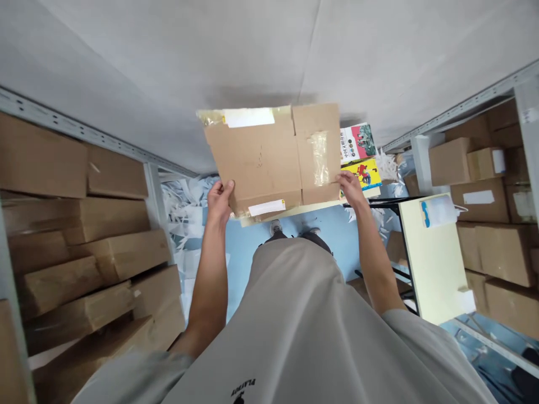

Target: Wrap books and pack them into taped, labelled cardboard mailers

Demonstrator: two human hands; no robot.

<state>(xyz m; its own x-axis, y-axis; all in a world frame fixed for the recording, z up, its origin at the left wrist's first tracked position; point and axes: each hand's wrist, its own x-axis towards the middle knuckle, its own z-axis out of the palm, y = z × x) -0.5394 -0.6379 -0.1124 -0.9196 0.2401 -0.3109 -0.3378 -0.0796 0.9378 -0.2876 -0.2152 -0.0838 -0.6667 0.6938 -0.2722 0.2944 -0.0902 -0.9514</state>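
A flattened piece of brown cardboard is held up in front of me, with clear tape and white label strips on it. My left hand grips its lower left corner, thumb on the face and fingers behind. At the lower right edge, my right hand pinches the cardboard. Just beyond the right hand lie a yellow book and a pink-and-white book. Under the cardboard, the edge of a pale tabletop shows; most of it is hidden.
Shelves of cardboard boxes line the left and right. Paper scraps are heaped on the blue floor. A pale side table stands at my right with a white-and-blue item on it. A grey wall rises ahead.
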